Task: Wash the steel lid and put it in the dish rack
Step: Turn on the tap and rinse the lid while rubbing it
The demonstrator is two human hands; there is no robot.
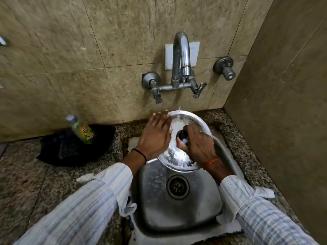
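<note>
The round steel lid (177, 154) is tilted over the back of the sink, covered in white foam, with a thin stream of water from the tap (181, 55) falling on its top edge. My left hand (155, 135) lies flat with spread fingers against the lid's left side, steadying it. My right hand (196, 140) is closed around the lid's black knob (182, 135) near its middle. No dish rack is in view.
The steel sink (177, 214) with its drain (177, 186) lies below the lid. A dish soap bottle (82, 129) stands on a dark cloth (74, 147) on the granite counter at left. A tiled wall rises close on the right.
</note>
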